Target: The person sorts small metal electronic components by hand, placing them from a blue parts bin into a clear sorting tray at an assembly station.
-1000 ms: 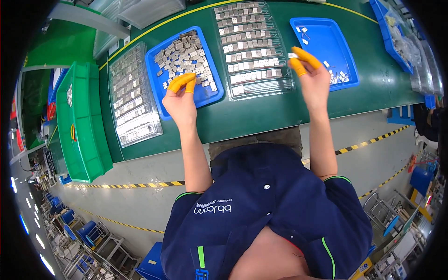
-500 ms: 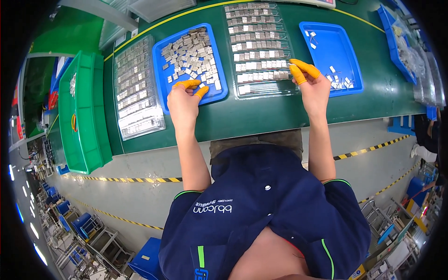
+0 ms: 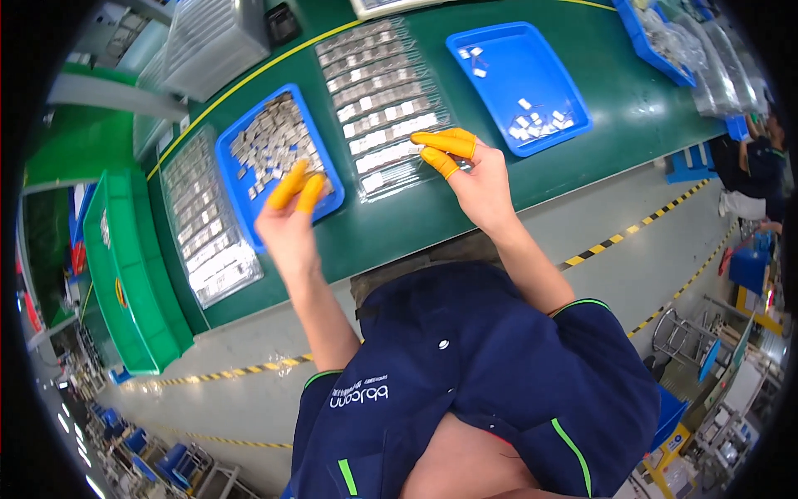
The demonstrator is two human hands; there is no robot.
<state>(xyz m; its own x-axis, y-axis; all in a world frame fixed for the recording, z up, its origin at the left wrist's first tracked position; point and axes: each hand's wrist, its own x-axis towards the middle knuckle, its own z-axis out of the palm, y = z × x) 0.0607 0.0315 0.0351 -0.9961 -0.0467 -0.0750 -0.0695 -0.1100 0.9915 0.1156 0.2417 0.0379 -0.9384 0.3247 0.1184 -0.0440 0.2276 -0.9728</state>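
My left hand, with yellow finger covers on thumb and finger, is over the near part of a blue tray. Heaped in that tray are small silver and white blocks. Its fingertips are close together and slightly blurred; anything between them cannot be made out. My right hand, in the same covers, pinches a small white piece at the right edge of a clear plastic tray. Rows of similar blocks fill this clear tray, with thin wires along its right side.
Another filled clear tray lies at the left beside a green bin. A second blue tray at the right holds several white pieces with wires. Clear plastic bags lie at the far right. The green table's front edge runs before my body.
The view has swung, so the table sits tilted and shifted left. My left hand's fingertips now point more away from me. My right hand still pinches beside the clear tray's rows.
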